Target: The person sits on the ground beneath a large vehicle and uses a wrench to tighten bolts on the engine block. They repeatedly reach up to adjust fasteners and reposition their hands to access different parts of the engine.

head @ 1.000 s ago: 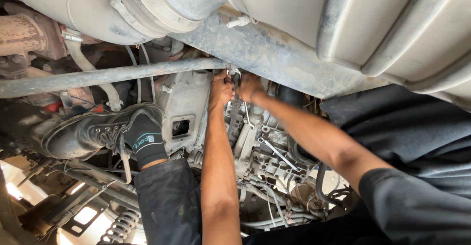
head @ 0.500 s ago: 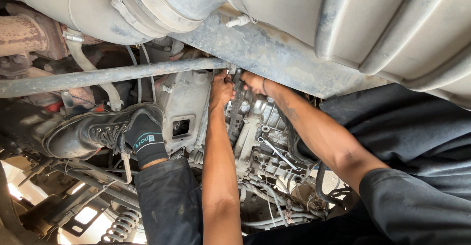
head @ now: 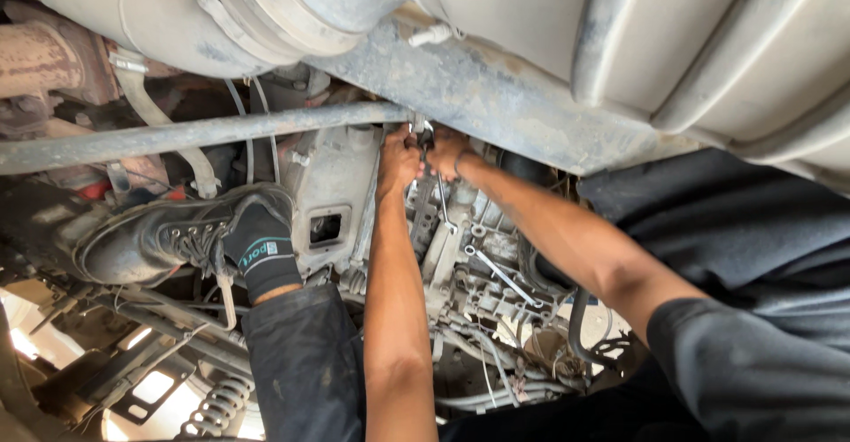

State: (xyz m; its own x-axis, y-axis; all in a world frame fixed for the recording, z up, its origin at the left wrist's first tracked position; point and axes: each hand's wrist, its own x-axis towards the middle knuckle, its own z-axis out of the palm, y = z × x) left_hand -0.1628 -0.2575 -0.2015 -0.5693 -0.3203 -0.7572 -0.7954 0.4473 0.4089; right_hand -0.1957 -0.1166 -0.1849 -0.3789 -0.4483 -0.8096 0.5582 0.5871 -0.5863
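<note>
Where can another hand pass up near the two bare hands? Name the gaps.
Crowded: the left hand and right hand meet at a small dark tool under the grey steel crossbar. Freer: the gap between the forearms over the grey metal gearbox casing, and left of the left arm, bordered by the black laced boot.

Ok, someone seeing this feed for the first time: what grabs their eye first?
Probably the two bare arms reaching up the middle, left hand and right hand meeting on a small metal tool beneath the dusty frame rail. Next, the black boot at left, braced under the long steel rod, and a loose wrench lying on the gearbox below the hands.
</note>
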